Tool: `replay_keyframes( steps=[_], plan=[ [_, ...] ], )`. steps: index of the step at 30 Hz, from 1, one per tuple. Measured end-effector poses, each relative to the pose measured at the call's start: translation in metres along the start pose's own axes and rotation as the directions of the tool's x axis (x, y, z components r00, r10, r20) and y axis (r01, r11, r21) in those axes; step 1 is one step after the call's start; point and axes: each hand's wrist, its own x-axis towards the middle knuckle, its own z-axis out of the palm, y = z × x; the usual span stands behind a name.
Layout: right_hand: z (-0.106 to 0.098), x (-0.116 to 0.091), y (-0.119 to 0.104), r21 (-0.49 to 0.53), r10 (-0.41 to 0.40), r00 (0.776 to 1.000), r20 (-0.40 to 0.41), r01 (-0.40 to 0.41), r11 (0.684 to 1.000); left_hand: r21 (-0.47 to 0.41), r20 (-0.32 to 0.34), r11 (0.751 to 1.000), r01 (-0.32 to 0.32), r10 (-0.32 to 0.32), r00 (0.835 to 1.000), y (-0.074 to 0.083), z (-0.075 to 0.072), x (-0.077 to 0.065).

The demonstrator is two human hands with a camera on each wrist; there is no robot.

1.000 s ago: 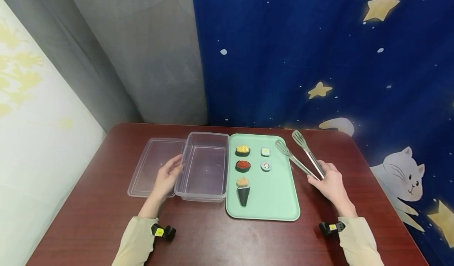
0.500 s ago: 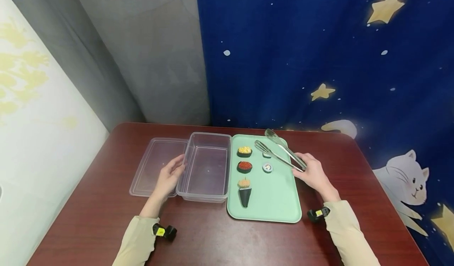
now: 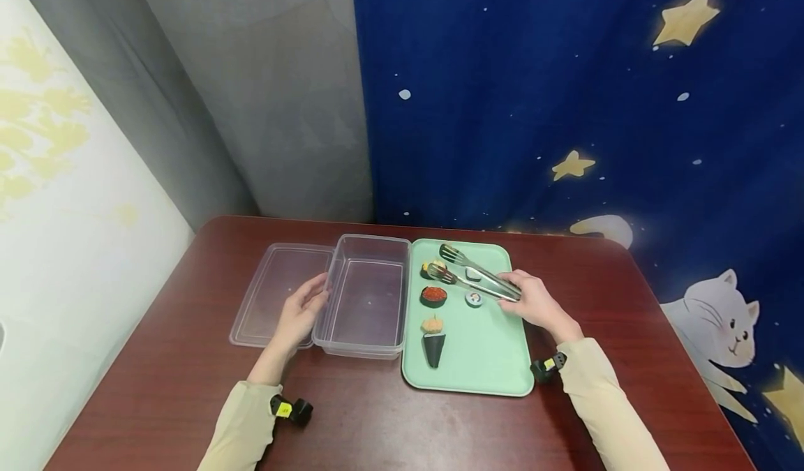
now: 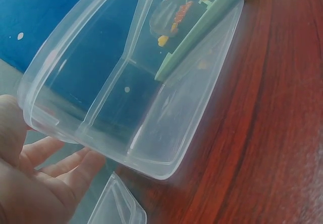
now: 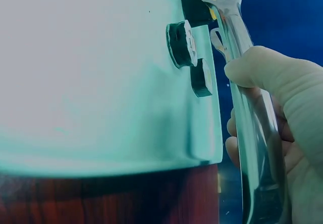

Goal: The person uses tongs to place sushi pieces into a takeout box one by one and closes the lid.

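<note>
My right hand (image 3: 532, 298) holds metal tongs (image 3: 480, 275) over the green tray (image 3: 493, 359). Their slotted ends are parted around a yellow-topped sushi piece (image 3: 427, 270), partly hiding it; contact cannot be told. Below it lie a red-topped sushi piece (image 3: 433, 296) and a dark cone-shaped hand roll (image 3: 434, 349). Two small white-faced sushi rolls sit to the right: one roll (image 3: 474, 299) shows, the other (image 3: 473, 275) is partly behind the tongs. My left hand (image 3: 303, 310) rests with loosely extended fingers against the left side of a clear plastic container (image 3: 364, 303).
A clear lid (image 3: 273, 296) lies on the dark red table (image 3: 352, 415), left of the container and partly beneath its edge. Container and tray stand side by side. Behind the table hang a grey curtain (image 3: 289, 108) and a blue starry curtain (image 3: 502, 108).
The right hand has carried the tongs leftward from beyond the tray's right edge to the yellow-topped sushi piece. The left hand stays at the container.
</note>
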Motion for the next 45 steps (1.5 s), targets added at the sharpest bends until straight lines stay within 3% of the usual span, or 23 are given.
replay_keyframes(
  steps=[12,32,45],
  plan=[
    [0.007,0.009,0.002,-0.017,-0.042,0.997,0.059,0.043,0.999,-0.008,-0.005,1.000,-0.012,0.012,1.000,0.000,0.001,0.000],
    [0.006,0.010,0.002,-0.029,-0.073,0.996,0.058,0.075,0.997,-0.015,0.008,1.000,-0.004,0.004,1.000,-0.003,0.000,0.001],
    [-0.015,0.017,-0.006,-0.027,-0.070,0.997,0.038,0.071,0.997,0.002,-0.004,0.999,-0.047,0.047,0.999,-0.003,0.000,0.000]
  ],
)
